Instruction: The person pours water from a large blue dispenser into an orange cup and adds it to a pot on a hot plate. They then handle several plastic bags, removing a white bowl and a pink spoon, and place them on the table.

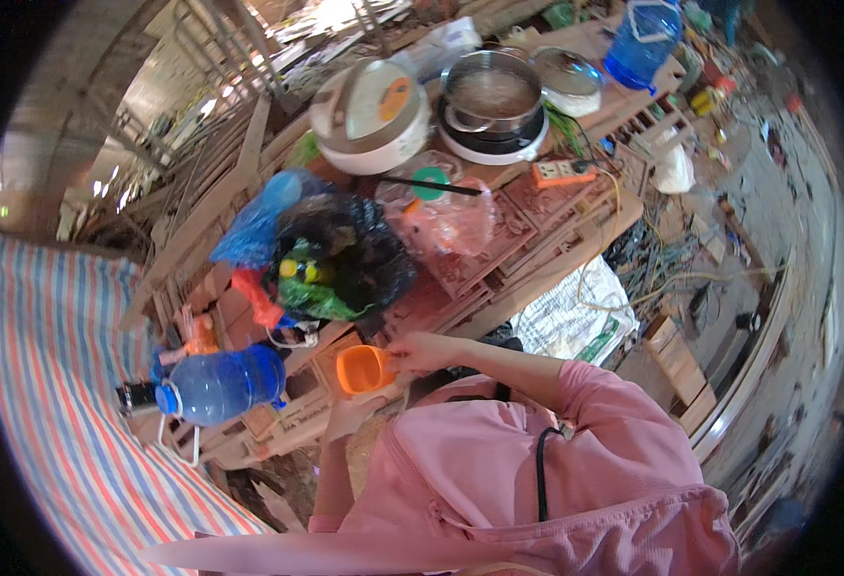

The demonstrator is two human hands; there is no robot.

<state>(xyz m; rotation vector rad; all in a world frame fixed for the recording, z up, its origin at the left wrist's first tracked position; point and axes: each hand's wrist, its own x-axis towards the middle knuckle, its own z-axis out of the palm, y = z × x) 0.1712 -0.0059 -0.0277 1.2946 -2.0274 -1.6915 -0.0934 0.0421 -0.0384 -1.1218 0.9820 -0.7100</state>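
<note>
An orange plastic bowl with rounded corners is held between my two hands in front of my chest, its hollow side facing up toward me. My right hand has its fingers closed on the bowl's right side. From below, my left hand grips the lower left of the bowl; part of its fingers is hidden behind it. Just beyond the bowl lies an open black plastic bag, with a green bag and yellow-capped bottles inside.
A large blue water bottle lies on its side at the left. On the wooden bench stand a rice cooker, a steel pot on a cooker and an orange power strip. Chopsticks rest on a clear bag.
</note>
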